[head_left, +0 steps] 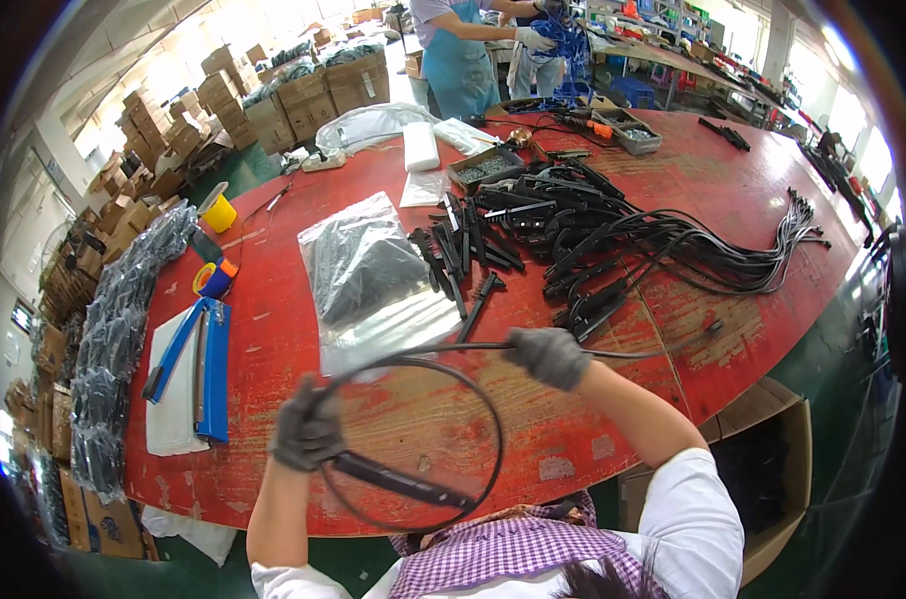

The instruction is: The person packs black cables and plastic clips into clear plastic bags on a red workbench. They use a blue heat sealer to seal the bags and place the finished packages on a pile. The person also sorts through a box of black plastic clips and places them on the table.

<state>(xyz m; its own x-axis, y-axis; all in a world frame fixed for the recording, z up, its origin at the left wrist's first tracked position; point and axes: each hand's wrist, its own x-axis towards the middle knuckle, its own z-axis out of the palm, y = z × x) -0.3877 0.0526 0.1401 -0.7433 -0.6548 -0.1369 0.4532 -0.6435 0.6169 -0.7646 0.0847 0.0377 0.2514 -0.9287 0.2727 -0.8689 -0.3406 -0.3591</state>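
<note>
My left hand [308,429], in a dark grey glove, is closed around the base of a black bar-shaped plastic part [403,479] and a loop of its cable. The bar slants down to the right, toward my apron. The black cable [497,429] makes a wide ring over the red table [263,399]. Farther right, my right hand [550,359], gloved alike, grips the same cable, and its free end [712,326] sticks out to the right. Just beyond my hands lie a clear plastic bag [373,270] with dark contents and a heap of black plastic parts [573,225].
Bundled cables [742,265] trail to the right from the heap. A blue-edged paper cutter [213,369] and tape rolls [213,278] sit at the left. Small-parts trays [637,135] are at the back. An open carton [772,469] stands below right. A person [458,60] works across the table.
</note>
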